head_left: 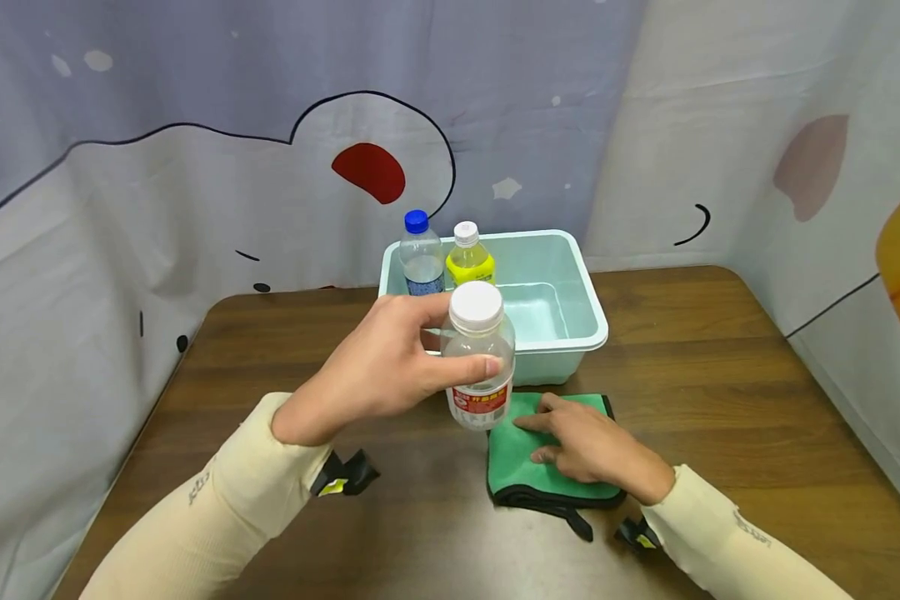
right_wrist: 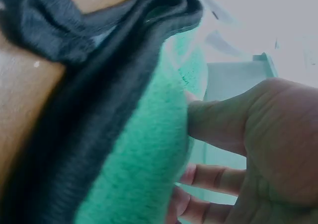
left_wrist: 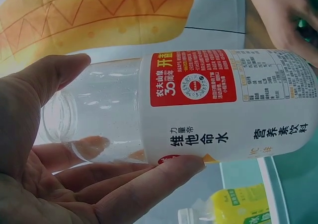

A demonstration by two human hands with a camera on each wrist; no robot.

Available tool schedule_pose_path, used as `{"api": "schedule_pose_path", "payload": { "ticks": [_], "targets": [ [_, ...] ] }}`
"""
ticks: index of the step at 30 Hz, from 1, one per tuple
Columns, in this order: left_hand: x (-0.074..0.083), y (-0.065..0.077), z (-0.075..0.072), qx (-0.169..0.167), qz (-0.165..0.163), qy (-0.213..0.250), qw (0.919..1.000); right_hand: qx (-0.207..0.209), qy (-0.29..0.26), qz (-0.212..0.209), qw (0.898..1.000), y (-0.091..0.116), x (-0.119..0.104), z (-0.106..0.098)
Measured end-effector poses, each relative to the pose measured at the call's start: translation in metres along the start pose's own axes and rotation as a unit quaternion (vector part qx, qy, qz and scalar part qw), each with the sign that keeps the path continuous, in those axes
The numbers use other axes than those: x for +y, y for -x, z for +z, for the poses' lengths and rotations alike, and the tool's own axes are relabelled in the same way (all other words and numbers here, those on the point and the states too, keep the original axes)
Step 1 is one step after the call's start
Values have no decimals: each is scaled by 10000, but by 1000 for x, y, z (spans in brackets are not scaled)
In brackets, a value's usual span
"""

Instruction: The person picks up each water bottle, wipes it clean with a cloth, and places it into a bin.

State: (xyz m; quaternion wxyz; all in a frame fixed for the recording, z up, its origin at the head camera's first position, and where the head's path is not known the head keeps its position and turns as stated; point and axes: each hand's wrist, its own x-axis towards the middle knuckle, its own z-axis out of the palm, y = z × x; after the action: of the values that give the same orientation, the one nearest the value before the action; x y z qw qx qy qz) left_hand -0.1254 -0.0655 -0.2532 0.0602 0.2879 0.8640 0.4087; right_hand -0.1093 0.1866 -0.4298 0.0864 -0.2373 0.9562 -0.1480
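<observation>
My left hand (head_left: 382, 362) grips a clear plastic bottle (head_left: 477, 329) with a white cap, its thumb across the front and its fingers behind. The bottle is held upright above the table; in the left wrist view its white-and-red label (left_wrist: 194, 80) shows clearly. My right hand (head_left: 588, 437) rests on a folded green cloth (head_left: 517, 458) with black edging and a small loop. In the right wrist view, the thumb (right_wrist: 218, 122) and fingertips touch the green pile, with a gap between thumb and fingers. Part of the cloth is hidden beneath the hand.
Behind the hands stands a pale green plastic basin (head_left: 596, 325) on the wooden table (head_left: 667, 358). Inside it, at the left, are a blue-capped bottle (head_left: 423, 267) and a white-capped bottle with a yellow label (head_left: 471, 265). A printed curtain (head_left: 270, 67) hangs behind the table.
</observation>
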Motion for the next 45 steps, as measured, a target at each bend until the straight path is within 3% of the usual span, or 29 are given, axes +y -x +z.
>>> {"api": "schedule_pose_path", "payload": {
  "ticks": [5, 12, 19, 26, 35, 43, 45],
  "targets": [
    [1, -1, -1, -1, 24, -64, 10000, 352, 176, -171, 9991, 9, -5, -14],
    [0, -2, -1, -56, 7, 25, 10000, 1007, 151, -399, 9940, 23, -13, -50],
    [0, -2, 0, -131, -56, 44, 9999, 1727, -256, 121, 9846, 29, -6, -91],
    [1, -2, 0, -134, -47, 67, 9999, 2529, -585, 1052, 9600, 6, 22, -116],
    [3, -7, 0, -85, 68, -6, 9999, 2091, -1788, 1956, 9413, -23, 51, -117],
    [7, -15, -4, -76, 39, 6, 10000, 1307, -3418, 2146, 9056, -33, 65, -122],
    [8, -17, -5, -81, 81, -9, 9999, 1183, -3557, 2132, 9022, -35, 66, -122]
  ]
}}
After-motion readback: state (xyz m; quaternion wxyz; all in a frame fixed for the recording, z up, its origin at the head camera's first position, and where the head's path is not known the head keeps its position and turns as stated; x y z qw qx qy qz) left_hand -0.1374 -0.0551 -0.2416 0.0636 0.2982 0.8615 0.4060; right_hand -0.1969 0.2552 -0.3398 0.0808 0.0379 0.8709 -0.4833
